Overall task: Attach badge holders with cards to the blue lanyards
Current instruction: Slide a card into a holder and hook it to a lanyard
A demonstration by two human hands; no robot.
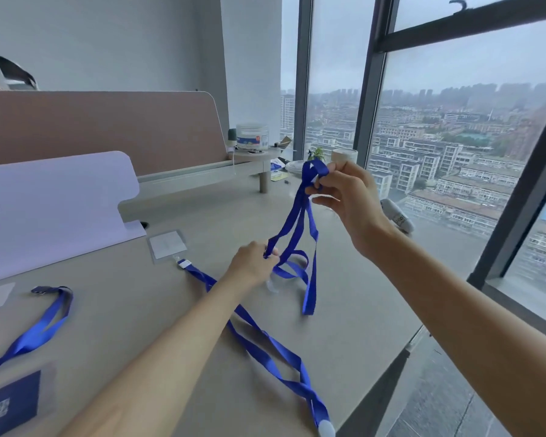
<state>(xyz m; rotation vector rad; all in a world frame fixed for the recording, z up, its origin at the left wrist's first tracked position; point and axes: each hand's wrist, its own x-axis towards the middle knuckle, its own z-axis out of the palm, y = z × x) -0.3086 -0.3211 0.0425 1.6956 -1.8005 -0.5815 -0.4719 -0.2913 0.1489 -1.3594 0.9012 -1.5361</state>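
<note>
- Lanyards in blue lie across the table [344,326]; one, the raised lanyard [297,222], hangs in the air between both hands, its loops drooping to the tabletop near the far right edge.
- Right hand [350,200] is lifted high, its fingertips [320,184] pinched closed on the top fold of that strap.
- Left hand [254,263] sits lower, just above the table, closed around the strap's lower strands; what looks like a clear clip or holder tab shows under it, but it is too blurred to tell.
- My judgement: the step in hand is untangling this strap and finding its clip end, before a holder goes on.
- Next move calls for drawing the strands apart without knotting, then bringing the clip to a holder's slot.
- Finished lanyard [265,342] runs diagonally from a badge holder [167,246] already clipped on.
- Third lanyard [41,326] lies at left, its clip unattached, near a dark blue card [10,402].
</note>
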